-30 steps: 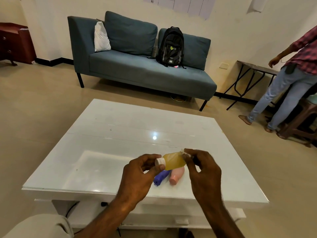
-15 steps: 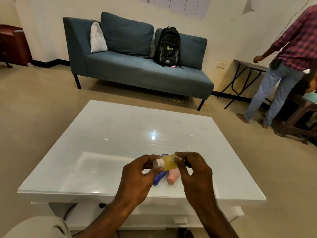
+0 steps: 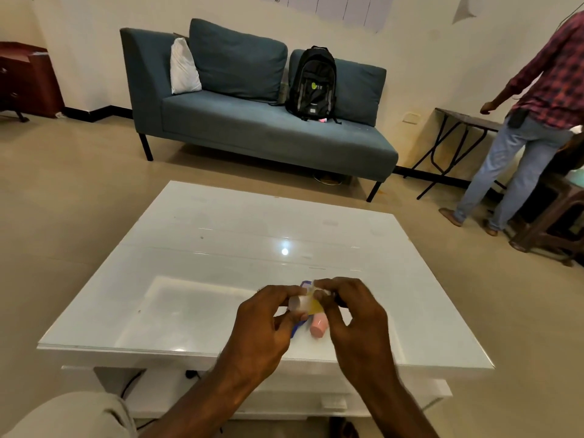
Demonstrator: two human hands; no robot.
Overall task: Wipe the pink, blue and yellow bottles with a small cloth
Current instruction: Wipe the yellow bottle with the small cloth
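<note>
Left grip: your left hand [image 3: 268,324] was clamped on the cap end of the yellow bottle [image 3: 311,306], which you held sideways above the desk [image 3: 202,248].
Right grip: your right hand [image 3: 354,317] was closed over the bottle's other end, fingers pinched on a scrap of white that I took for the cloth [image 3: 317,290]; too little of it showed to be sure.
Change: a second earlier most of the yellow body lay bare between your hands. By this moment your right hand had slid toward your left and covered it, so only the white cap and a sliver of yellow showed.
Meaning: I judged that as one wiping stroke run along the bottle from base to cap, with the yellow one mid-wipe.
Blue bottle [image 3: 300,327]: lying on the desk just under your left grip, mostly hidden.
Pink bottle [image 3: 317,328]: lying on the desk beside the blue one, below and between your grips.
Left to do: whether those two were already wiped, I could not tell.
</note>
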